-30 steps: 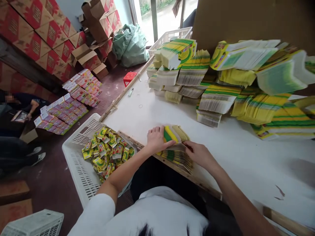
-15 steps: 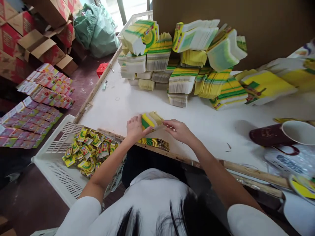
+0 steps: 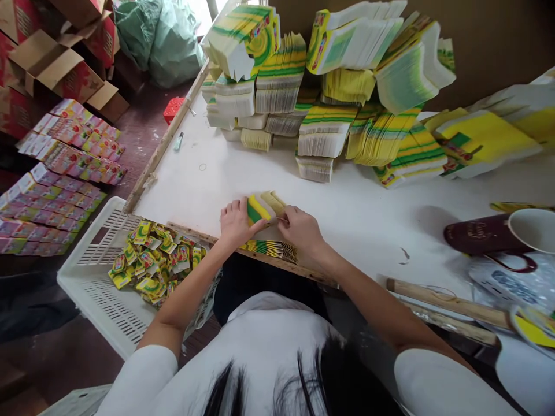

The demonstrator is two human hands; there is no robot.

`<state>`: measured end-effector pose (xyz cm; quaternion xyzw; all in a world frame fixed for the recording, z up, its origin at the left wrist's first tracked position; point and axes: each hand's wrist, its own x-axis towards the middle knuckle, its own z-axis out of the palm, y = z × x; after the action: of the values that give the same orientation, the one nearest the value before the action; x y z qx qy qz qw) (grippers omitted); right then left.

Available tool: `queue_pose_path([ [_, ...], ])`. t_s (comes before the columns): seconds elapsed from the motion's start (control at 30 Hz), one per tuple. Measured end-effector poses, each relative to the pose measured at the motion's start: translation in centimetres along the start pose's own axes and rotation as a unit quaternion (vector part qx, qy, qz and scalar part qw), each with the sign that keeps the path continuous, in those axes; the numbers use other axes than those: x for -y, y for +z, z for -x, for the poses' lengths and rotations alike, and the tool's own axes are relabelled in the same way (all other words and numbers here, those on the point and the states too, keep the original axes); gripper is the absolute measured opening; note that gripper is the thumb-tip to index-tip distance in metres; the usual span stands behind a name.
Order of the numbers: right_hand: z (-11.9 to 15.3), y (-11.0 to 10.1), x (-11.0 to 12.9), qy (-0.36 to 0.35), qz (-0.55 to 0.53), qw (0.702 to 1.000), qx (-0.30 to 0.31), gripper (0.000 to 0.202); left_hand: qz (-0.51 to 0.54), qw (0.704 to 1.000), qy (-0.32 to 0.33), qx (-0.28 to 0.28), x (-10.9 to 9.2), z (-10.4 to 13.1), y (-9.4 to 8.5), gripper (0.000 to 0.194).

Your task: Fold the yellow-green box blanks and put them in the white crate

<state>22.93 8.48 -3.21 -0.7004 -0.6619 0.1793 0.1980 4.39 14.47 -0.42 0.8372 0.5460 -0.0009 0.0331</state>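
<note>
On the white tabletop, my left hand [image 3: 236, 224] grips the left side of a green, yellow and white printed card piece [image 3: 261, 209], its thumb along the near edge. My right hand [image 3: 303, 232] is closed at the right edge of that piece, thumb and fingers pinched together there. What exactly sits between the right fingertips is partly hidden. Just below both hands, a fanned row of yellow and green folded cards [image 3: 273, 249] lies along the table's wooden front edge.
Tall stacks of printed cards [image 3: 327, 130] stand at the back of the table [image 3: 368, 214]. A maroon mug [image 3: 477, 236] lies to the right. Left of me, a white plastic crate [image 3: 93, 271] holds many small yellow packets [image 3: 151, 260]. Cartons [image 3: 65, 69] and a green sack [image 3: 167, 46] are beyond.
My right hand has moved left and closed in on the card piece's right edge, its fingers more curled. The left hand keeps its grip. The view has shifted slightly.
</note>
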Motion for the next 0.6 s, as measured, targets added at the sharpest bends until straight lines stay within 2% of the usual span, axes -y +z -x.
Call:
queue_pose_path([
  [0.07, -0.4, 0.4, 0.8, 0.049, -0.011, 0.999, 0.015, 0.018, -0.003, 1.000, 0.010, 0.003, 0.0, 0.0, 0.0, 0.085],
  [0.17, -0.5, 1.0, 1.9, 0.088, -0.042, 0.994, 0.048, 0.024, -0.013, 1.000, 0.008, 0.003, -0.2, 0.1, -0.1, 0.084],
  [0.37, -0.4, 1.2, 3.1, 0.079, -0.119, 0.983, 0.120, 0.033, -0.011, 1.000, -0.004, 0.015, -0.4, 0.0, -0.4, 0.078],
  [0.47, -0.5, 0.5, 2.5, 0.080, -0.122, 0.984, 0.105, 0.031, -0.001, 1.000, -0.013, 0.018, -0.3, 0.0, -0.5, 0.077],
  [0.53, -0.3, -0.2, 1.5, 0.076, -0.125, 0.986, 0.081, 0.022, 0.007, 1.000, -0.019, 0.017, -0.3, 0.0, -0.6, 0.076],
  [0.6, 0.2, -1.2, 0.4, 0.059, -0.133, 0.987, 0.071, 0.023, 0.018, 0.999, -0.023, 0.018, -0.3, -0.1, -0.6, 0.074],
])
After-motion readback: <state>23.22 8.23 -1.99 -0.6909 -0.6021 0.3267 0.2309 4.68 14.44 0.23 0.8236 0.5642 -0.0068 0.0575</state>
